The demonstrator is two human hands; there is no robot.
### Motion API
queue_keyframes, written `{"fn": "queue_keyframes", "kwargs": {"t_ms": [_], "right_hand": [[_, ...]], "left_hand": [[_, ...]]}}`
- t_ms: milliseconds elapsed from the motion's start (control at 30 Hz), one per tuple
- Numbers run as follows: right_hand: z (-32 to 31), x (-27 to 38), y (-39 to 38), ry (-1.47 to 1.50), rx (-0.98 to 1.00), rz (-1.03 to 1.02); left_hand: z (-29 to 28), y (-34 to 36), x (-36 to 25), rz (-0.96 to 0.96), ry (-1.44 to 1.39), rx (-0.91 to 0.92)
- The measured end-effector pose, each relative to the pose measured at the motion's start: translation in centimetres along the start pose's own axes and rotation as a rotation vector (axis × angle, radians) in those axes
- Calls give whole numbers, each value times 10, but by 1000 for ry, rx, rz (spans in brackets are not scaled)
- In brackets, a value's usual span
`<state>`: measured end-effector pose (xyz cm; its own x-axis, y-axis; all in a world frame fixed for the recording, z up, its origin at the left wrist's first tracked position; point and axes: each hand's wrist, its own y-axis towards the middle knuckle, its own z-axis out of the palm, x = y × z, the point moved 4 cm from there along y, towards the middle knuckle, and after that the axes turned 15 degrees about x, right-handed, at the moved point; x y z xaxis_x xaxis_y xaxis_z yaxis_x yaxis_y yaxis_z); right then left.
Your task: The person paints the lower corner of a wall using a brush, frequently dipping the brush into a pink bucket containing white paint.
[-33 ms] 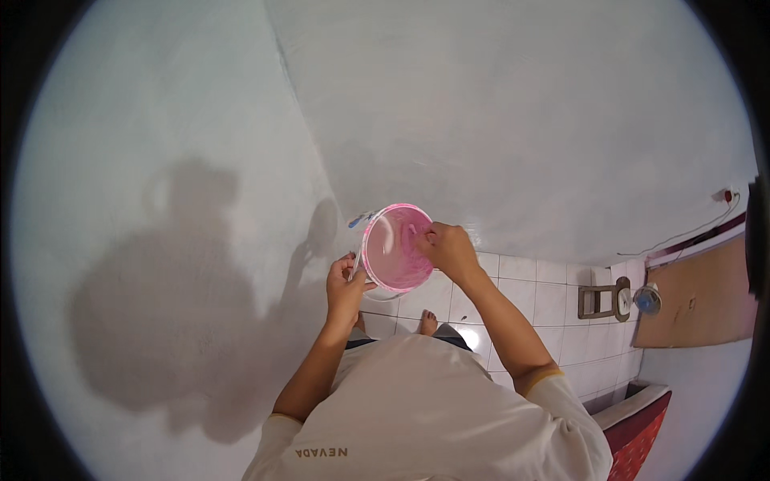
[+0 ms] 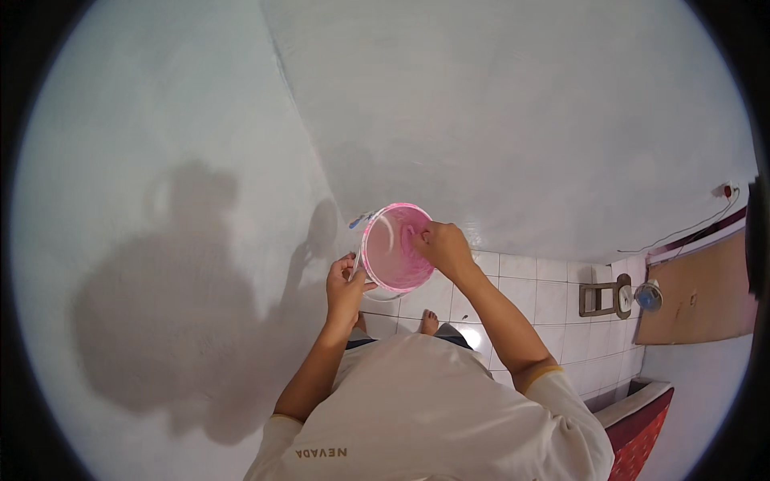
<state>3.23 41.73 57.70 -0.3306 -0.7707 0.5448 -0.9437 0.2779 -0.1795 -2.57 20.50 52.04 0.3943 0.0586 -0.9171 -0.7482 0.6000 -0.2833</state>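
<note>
A white bucket [image 2: 388, 255] with a pink-smeared rim and inner wall is held up in front of me, its opening facing me. My left hand [image 2: 345, 287] grips its lower left edge, by the thin white carrying handle. My right hand [image 2: 443, 244] reaches over the right rim into the bucket, fingers curled together. Beside those fingertips is something pink against the pink-coated wall; what it is I cannot make out. A small blue and white thing sticks out beyond the bucket's left rim.
Pale walls meet in a corner ahead. To the right, a small stool [image 2: 597, 300] and a fan [image 2: 647, 297] stand on the white tiled floor [image 2: 513, 305]. A brown panel [image 2: 698, 293], a socket with a cord [image 2: 728, 191] and a red-patterned piece of furniture [image 2: 642, 441] lie further right.
My right hand has shifted slightly to the left inside the bucket, and the pink thing by its fingers shows a bit differently. My left hand and the bucket stay put.
</note>
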Motion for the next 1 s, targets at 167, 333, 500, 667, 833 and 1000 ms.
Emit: {"fn": "queue_keyframes", "kwargs": {"t_ms": [167, 333, 500, 667, 833, 1000], "right_hand": [[25, -9, 27, -109, 20, 4], [8, -2, 0, -30, 49, 30], [-8, -28, -36, 570, 9, 132], [14, -38, -64, 1070, 159, 219], [26, -31, -86, 1336, 303, 233], [31, -5, -99, 1402, 194, 137]], "left_hand": [[7, 0, -3, -25, -87, 73], [9, -12, -15, -13, -43, 35], [6, -4, -5, -29, -125, 16], [-5, 1, 13, -23, -256, -20], [-4, 1, 12, 2, -312, 26], [-1, 6, 13, -11, -343, 30]]}}
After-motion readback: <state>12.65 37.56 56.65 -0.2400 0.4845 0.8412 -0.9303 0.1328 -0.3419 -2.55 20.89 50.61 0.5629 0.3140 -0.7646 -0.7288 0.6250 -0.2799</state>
